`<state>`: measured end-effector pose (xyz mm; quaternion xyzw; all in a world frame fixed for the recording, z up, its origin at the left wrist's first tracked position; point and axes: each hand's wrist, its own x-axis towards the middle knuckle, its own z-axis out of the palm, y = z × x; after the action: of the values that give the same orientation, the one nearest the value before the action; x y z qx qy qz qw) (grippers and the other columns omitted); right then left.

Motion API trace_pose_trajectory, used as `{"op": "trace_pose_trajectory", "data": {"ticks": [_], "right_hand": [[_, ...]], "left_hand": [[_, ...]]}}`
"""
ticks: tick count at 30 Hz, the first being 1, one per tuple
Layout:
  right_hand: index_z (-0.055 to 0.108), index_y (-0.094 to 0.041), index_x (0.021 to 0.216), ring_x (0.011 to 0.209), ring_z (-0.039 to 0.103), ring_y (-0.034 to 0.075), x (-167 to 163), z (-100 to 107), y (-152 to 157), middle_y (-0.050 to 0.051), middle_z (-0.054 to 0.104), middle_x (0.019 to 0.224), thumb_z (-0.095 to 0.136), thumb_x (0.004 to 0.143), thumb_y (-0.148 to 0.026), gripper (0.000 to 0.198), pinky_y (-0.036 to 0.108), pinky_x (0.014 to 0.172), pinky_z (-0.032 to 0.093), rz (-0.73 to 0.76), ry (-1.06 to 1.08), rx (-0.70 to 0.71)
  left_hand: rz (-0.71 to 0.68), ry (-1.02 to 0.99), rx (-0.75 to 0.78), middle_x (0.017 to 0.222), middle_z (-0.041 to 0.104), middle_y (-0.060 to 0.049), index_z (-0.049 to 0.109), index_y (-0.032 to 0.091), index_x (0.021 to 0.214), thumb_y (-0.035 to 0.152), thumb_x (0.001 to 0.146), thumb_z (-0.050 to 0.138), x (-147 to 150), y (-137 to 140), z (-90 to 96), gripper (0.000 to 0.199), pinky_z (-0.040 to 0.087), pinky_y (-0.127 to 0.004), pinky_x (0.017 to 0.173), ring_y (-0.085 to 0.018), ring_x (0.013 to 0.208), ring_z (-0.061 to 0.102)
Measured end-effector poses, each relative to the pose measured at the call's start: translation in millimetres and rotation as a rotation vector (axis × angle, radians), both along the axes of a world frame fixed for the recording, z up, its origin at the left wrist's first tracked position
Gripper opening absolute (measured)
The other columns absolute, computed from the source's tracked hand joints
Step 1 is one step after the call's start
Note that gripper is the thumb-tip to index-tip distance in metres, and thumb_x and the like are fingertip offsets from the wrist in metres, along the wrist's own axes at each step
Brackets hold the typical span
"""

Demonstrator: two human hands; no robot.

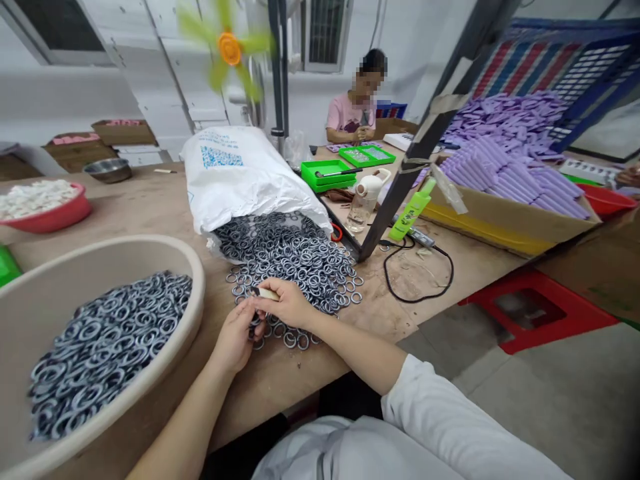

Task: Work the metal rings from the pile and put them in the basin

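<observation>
My right hand (290, 303) is closed round a short pale-handled tool (267, 293) with a dark end; its exact kind does not show. Against it, my left hand (239, 333) has its fingers bent together around a grey ring, which they mostly cover. Both hands meet just above the table's front part. Behind and below them spreads a heap of grey rings (305, 260), spilling from the mouth of a white sack (240, 173) that lies on its side. To the left of my hands stands a large beige basin (197, 287) with many similar rings inside.
A dark metal post (400, 180) rises right of the heap, near a green bottle (413, 210) and a looped black cable (425, 300). Purple pieces fill a cardboard box (500, 223). Behind are green trays (327, 179), a fan (229, 48) and a seated person (351, 117).
</observation>
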<state>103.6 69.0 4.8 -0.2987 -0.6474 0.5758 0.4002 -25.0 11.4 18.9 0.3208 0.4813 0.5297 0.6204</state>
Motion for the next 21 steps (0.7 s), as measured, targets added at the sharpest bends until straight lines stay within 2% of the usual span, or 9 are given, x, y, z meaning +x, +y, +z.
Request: {"op": "trace_pose_trajectory", "data": {"ticks": [3,6,9,13,21], "right_hand": [[0.059,-0.020,0.098,0.067,0.061,0.013,5,1,2,-0.003,0.064,0.072,0.063,0.084,-0.051,0.035,0.026,0.069,0.047,-0.068,-0.045,0.043],[0.060,-0.019,0.085,0.064,0.052,0.012,12,5,5,-0.003,0.056,0.066,0.052,0.090,-0.054,0.036,0.025,0.064,0.040,-0.173,-0.170,0.179],[0.060,-0.019,0.074,0.060,0.046,0.011,18,10,5,-0.003,0.052,0.062,0.051,0.092,-0.050,0.037,0.025,0.061,0.034,-0.155,-0.325,0.339],[0.064,-0.018,0.077,0.064,0.052,0.012,18,12,-2,0.000,0.060,0.070,0.052,0.092,-0.048,0.035,0.024,0.063,0.033,-0.092,-0.448,0.515],[0.066,-0.020,0.085,0.072,0.056,0.014,18,8,-3,0.002,0.065,0.077,0.046,0.095,-0.054,0.040,0.024,0.068,0.034,-0.078,-0.633,0.599]], "left_hand": [[0.024,-0.074,0.005,0.064,0.050,0.004,0.052,0.016,0.072,0.052,0.065,0.079,0,2,1.5,0.045,0.028,-0.017,0.038,-0.004,0.043,0.041],[0.011,-0.145,0.008,0.065,0.049,0.005,0.050,0.016,0.072,0.051,0.068,0.078,-2,5,2.3,0.044,0.026,-0.016,0.038,-0.003,0.043,0.039],[0.020,-0.171,0.008,0.064,0.049,0.005,0.049,0.016,0.071,0.049,0.071,0.076,-3,7,1.0,0.043,0.025,-0.016,0.038,-0.002,0.041,0.038],[0.049,-0.186,-0.008,0.060,0.048,0.006,0.050,0.017,0.076,0.047,0.073,0.075,-3,6,-2.5,0.039,0.026,-0.016,0.037,-0.003,0.040,0.038],[0.054,-0.189,-0.028,0.055,0.047,0.008,0.049,0.017,0.076,0.046,0.072,0.075,0,4,-2.2,0.039,0.024,-0.016,0.037,-0.003,0.038,0.037]]}}
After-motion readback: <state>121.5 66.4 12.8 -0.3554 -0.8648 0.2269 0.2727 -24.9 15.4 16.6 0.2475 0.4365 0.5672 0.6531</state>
